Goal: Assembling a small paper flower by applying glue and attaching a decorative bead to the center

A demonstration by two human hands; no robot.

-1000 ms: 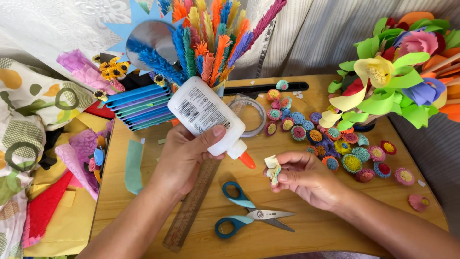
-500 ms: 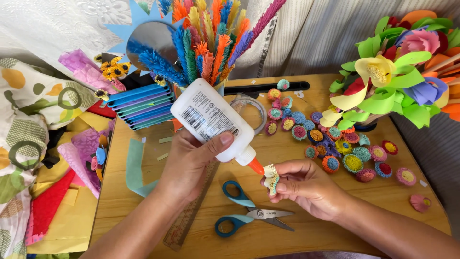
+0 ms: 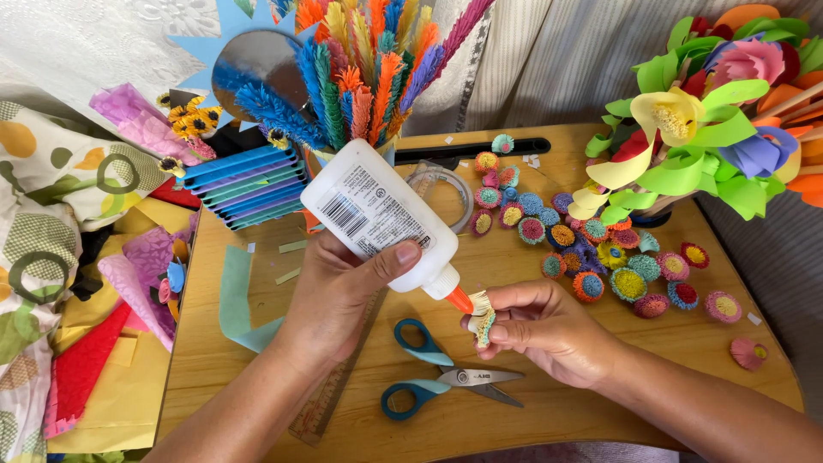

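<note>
The white glue bottle (image 3: 381, 219), clasped in the left hand (image 3: 343, 296), has been tilted further down since a moment ago, so that its orange nozzle (image 3: 459, 299) is now pressed to the small fringed paper roll (image 3: 482, 319) pinched in the right hand (image 3: 540, 330); glue is judged to be going on. Across the wooden table (image 3: 600, 403), finished paper rosettes (image 3: 591, 257) are scattered just beyond. Blue-handled scissors (image 3: 437, 377) and a ruler (image 3: 330, 399) are lying beneath the hands, obstructing nothing.
</note>
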